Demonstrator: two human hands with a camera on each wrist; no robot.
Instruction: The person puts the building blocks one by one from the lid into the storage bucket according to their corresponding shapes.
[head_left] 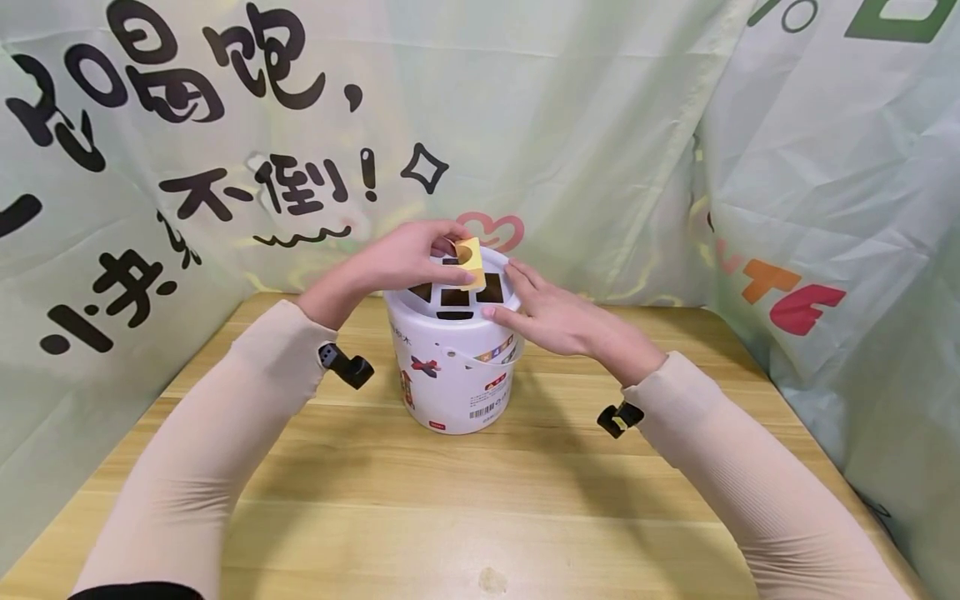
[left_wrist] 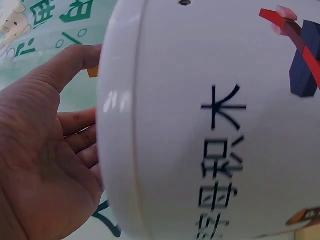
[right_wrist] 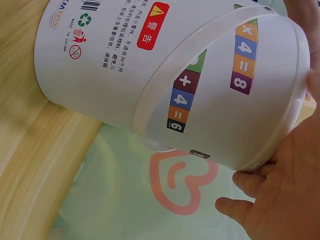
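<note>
A white bucket point(head_left: 450, 387) stands upright on the table, its lid point(head_left: 429, 307) cut with several dark shaped holes. Over the lid my left hand point(head_left: 405, 258) pinches a yellow block point(head_left: 476, 271) with a rounded notch, thumb on the near side and fingers behind. In the left wrist view only a small corner of the block point(left_wrist: 93, 72) shows past the bucket's edge. My right hand point(head_left: 555, 317) rests on the right side of the rim, fingers extended and thumb at the near edge. The right wrist view shows those fingertips point(right_wrist: 245, 182) beside the rim.
The bucket's white handle point(right_wrist: 150, 95) hangs down its side. Under it lies a wooden table point(head_left: 420, 508). Printed cloth point(head_left: 585, 133) hangs behind and at both sides. A small black camera sits at each wrist, the left one point(head_left: 347, 367) close to the bucket.
</note>
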